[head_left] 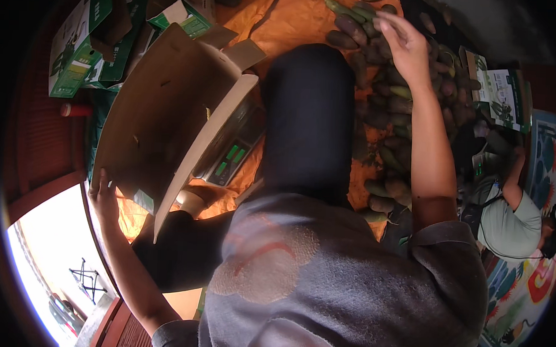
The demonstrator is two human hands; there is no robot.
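Left hand (104,198) grips a cardboard box (161,102) (seemingly to steady it) while right hand (408,48), fingers parted, hangs over root vegetables (351,29)

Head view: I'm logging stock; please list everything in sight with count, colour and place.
open cardboard box: 1, brown, left of centre
scale: 1, dark, green-lit display, beside the box
cartons: several, green and white, upper left
another carton: 1, green and white, upper right
long vegetables: many, purplish and green, upper right of centre
ground sheet: 1, orange, beneath the vegetables
wooden panelling: 1 stretch, brown, left edge
thin frame: 1, black, lower left
co-worker: 1, pale top, right
patterned covering: 1, multicoloured, right edge
trousers: 1 pair, dark, centre
shirt: 1, grey, lower centre
left hand: 1, bare, at the box's lower-left edge
right hand: 1, bare, over the vegetables, contact unclear
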